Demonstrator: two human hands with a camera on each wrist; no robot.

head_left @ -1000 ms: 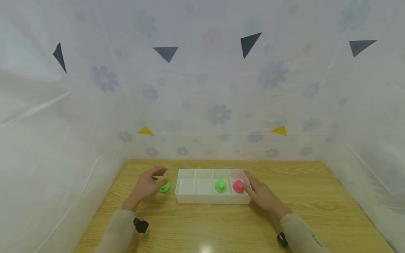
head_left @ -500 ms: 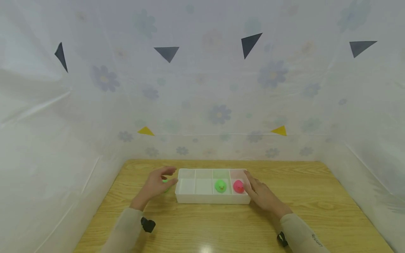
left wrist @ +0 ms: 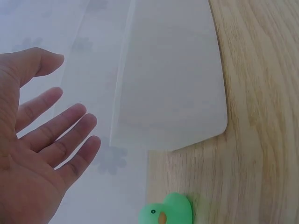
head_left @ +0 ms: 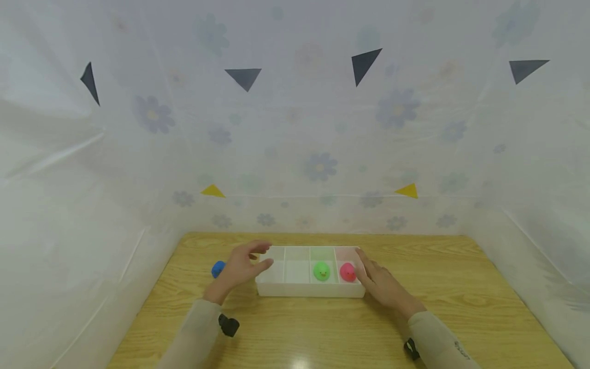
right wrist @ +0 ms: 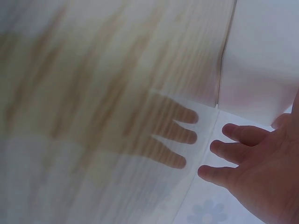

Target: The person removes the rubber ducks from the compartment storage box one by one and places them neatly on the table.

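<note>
A white tray (head_left: 295,290) divided into compartments stands on the table, with a green toy duck (head_left: 321,271) and a pink toy duck (head_left: 348,272) in its two right-hand compartments. My left hand (head_left: 241,264) holds nothing; its thumb and fingers are spread apart and its fingertips overlap the tray's left end in the head view. Behind that wrist lies a round blue toy (head_left: 218,269). Another green toy duck (left wrist: 168,210) sits near the tray's end in the left wrist view, hidden by the hand in the head view. My right hand (head_left: 384,284), fingers extended, lies along the tray's right end.
The wood-grain table (head_left: 304,333) runs back to a flower-patterned sheet (head_left: 318,133) that also hangs at both sides. Dark and yellow triangles mark the back sheet. The tray's two left compartments (head_left: 297,270) show bare floors.
My left hand has moved right, from beside the loose green duck to the tray's left end, uncovering the blue toy and covering that duck. My right hand stays put.
</note>
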